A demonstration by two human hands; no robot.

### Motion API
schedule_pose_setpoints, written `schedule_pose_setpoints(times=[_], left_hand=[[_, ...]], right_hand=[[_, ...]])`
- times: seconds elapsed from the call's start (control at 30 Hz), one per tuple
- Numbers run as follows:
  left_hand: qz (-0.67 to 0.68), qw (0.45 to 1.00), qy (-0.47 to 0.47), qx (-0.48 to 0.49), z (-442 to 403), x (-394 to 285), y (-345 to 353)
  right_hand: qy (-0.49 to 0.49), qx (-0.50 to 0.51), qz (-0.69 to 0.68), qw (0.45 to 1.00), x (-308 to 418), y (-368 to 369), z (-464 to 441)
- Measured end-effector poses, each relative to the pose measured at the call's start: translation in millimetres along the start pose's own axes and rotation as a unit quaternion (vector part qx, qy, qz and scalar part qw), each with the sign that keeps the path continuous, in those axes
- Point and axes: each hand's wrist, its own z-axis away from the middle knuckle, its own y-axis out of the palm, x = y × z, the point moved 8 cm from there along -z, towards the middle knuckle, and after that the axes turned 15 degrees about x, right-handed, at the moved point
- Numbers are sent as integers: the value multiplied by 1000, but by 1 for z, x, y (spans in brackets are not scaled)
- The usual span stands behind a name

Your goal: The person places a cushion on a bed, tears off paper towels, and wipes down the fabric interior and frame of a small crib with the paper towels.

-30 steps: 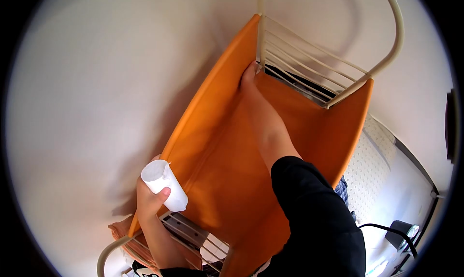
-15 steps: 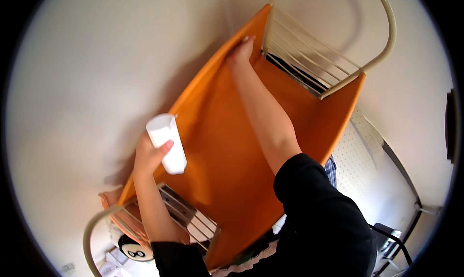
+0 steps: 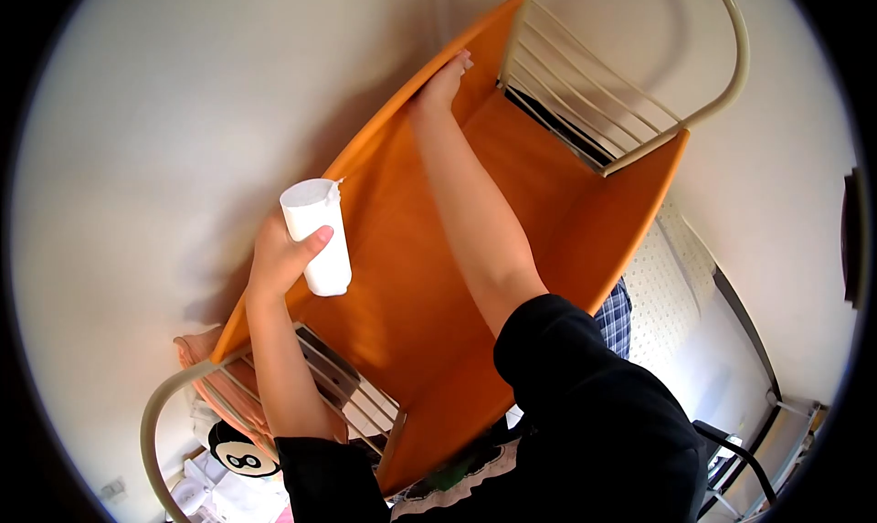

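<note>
My left hand [image 3: 281, 256] is closed round a white cylinder [image 3: 318, 240], with the thumb across its front. The cylinder is held nearly upright by the near part of the bed's wall-side board, and a small loose bit sticks out at its top rim. Further along, my right hand [image 3: 440, 84] reaches to the far end of the orange bed base [image 3: 438, 221] and presses against the inside of the raised side board. Its fingers are curled, with something small and pale at their tips that I cannot make out.
Cream metal rails [image 3: 594, 94] close the far end of the bed, and a curved rail [image 3: 155, 432] stands at the near left. A pink cloth [image 3: 215, 377] hangs by the near rails, beside a round black-and-white item [image 3: 245, 450]. A plain wall [image 3: 183, 112] runs along the left.
My right hand has slid a little up and left along the side board. My left hand and the white cylinder appear slightly higher in the view, which has itself shifted a little.
</note>
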Motion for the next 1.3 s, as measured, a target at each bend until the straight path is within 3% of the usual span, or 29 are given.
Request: schedule_pose_setpoints(times=[0.07, 0.13, 0.23, 0.5, 0.57, 0.6, 0.63, 0.77, 0.83, 1.07, 1.13, 1.17, 1.23, 1.3], left_hand=[[-24, 1000, 3, 2, -1, 3, 0], [-11, 1000, 8, 9, -2, 1, 2], [9, 1000, 9, 11, -2, 3, 1], [32, 999, 15, 2, 1, 1, 0], [40, 999, 6, 9, -1, 3, 2], [43, 999, 10, 8, -2, 2, 3], [27, 1000, 8, 7, -2, 2, 1], [20, 999, -15, 21, -2, -1, 2], [11, 1000, -11, 11, -1, -3, -1], [6, 1000, 0, -5, -1, -1, -2], [2, 1000, 0, -1, 0, -1, 1], [3, 1000, 2, 4, -1, -1, 1], [5, 1000, 0, 6, -1, -1, 1], [-1, 1000, 6, -5, -1, -4, 1]], right_hand=[[-33, -24, -2, 999, -11, -45, -25], [-24, -156, 60, 986, -10, -93, -31], [-1, -226, 76, 971, -21, -148, -28], [-17, -275, 243, 930, -38, -230, -21], [-21, -262, 297, 918, -29, -213, -25], [3, -198, 132, 971, -33, -175, -15], [31, -127, -39, 991, -37, -129, -8], [37, -77, -40, 996, -3, -7, 12], [34, -104, 20, 994, 29, 46, 48], [74, -125, 41, 989, 15, 72, 81], [-85, -97, 100, 987, 13, 50, 70], [-87, -98, 101, 986, 5, 36, 69], [5, -21, 50, 999, -25, 26, 67], [14, -37, 51, 998, -34, 13, 68]])
